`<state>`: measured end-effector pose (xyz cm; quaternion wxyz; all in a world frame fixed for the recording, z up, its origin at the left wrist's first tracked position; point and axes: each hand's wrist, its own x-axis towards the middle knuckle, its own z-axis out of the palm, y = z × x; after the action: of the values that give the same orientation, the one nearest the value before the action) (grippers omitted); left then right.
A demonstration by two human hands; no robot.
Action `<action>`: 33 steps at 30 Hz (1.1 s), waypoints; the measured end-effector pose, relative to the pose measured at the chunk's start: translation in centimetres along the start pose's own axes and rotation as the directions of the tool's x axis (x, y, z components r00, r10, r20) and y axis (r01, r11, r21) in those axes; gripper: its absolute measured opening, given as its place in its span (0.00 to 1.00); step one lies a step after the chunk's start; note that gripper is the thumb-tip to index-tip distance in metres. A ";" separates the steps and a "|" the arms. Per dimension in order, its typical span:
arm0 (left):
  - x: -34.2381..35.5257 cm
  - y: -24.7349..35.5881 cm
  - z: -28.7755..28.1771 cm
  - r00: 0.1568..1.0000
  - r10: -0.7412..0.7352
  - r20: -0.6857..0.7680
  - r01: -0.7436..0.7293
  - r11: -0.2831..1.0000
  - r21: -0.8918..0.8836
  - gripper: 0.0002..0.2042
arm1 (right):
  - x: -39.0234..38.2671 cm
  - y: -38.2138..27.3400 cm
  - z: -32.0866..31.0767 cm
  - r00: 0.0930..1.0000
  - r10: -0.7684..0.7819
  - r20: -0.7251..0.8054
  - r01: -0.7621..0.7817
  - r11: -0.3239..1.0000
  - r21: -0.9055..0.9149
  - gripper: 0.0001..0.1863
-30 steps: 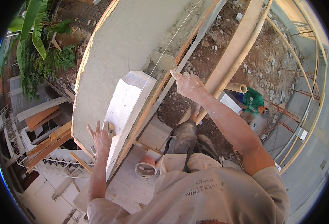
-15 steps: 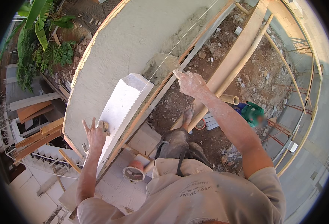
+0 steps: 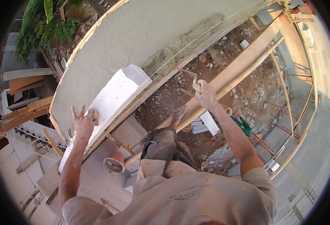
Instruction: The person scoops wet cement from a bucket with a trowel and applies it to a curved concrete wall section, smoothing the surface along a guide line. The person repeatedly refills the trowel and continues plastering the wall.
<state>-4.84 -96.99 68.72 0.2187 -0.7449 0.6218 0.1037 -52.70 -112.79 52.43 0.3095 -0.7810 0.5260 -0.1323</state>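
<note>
A long white building block (image 3: 114, 97) lies on the curved grey concrete slab (image 3: 90, 71), along its edge. My left hand (image 3: 83, 124) rests by the block's side with its fingers spread; a rough, mortar-coloured lump shows at its thumb side, and I cannot make out what it is. My right hand (image 3: 207, 94) is closed around the handle of a trowel (image 3: 193, 76), held out past the slab's edge with the blade almost edge-on. Wet mortar (image 3: 172, 56) lies rough on the slab beyond the block. A taut string (image 3: 189, 45) runs from the block's upper corner along the mortar.
Below the slab, a wooden plank (image 3: 243, 60) and a bamboo pole (image 3: 251, 67) cross above rubble-strewn ground (image 3: 225, 48). My bare foot is on the plank. A bucket (image 3: 113, 165) sits at lower left of my legs. A person in green (image 3: 243, 126) is lower down, beside white blocks (image 3: 210, 122).
My right hand has drawn the trowel back from the mortar, out over the slab's edge, and turned its blade. My left hand stays at the block. The whole view has shifted.
</note>
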 end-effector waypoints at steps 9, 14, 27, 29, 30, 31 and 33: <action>0.6 1.7 -0.9 0.992 -0.124 0.037 0.121 0.990 0.071 0.31 | -0.4 7.3 18.0 0.983 -0.159 -0.093 0.165 0.984 0.062 0.15; 0.1 1.3 0.2 0.982 -0.187 0.024 0.184 0.979 0.089 0.32 | 4.3 8.0 19.6 0.976 -0.172 -0.134 0.182 0.981 0.061 0.15; 0.4 1.2 0.5 0.970 -0.235 0.056 0.232 0.971 0.057 0.31 | 11.3 16.0 7.6 0.981 0.111 -0.162 -0.073 0.972 0.224 0.16; 0.6 1.2 0.4 0.971 -0.232 0.056 0.228 0.971 0.067 0.32 | 12.4 16.2 5.5 0.987 0.104 -0.120 -0.076 0.972 0.221 0.19; 0.6 1.2 0.4 0.972 -0.229 0.059 0.224 0.972 0.073 0.32 | 12.8 17.3 5.6 0.985 0.111 -0.129 -0.082 0.974 0.214 0.21; 0.4 1.2 0.5 0.972 -0.228 0.057 0.223 0.972 0.072 0.32 | 13.0 17.8 5.3 0.984 0.112 -0.136 -0.083 0.975 0.204 0.23; 0.2 1.2 0.4 0.971 -0.231 0.064 0.227 0.972 0.063 0.32 | 11.4 15.1 5.5 0.966 0.088 -0.242 -0.045 0.983 0.178 0.20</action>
<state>-5.88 -97.11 68.03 0.2717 -0.8011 0.5262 0.0871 -56.18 -125.06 37.42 0.3111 -0.7107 0.5733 -0.2635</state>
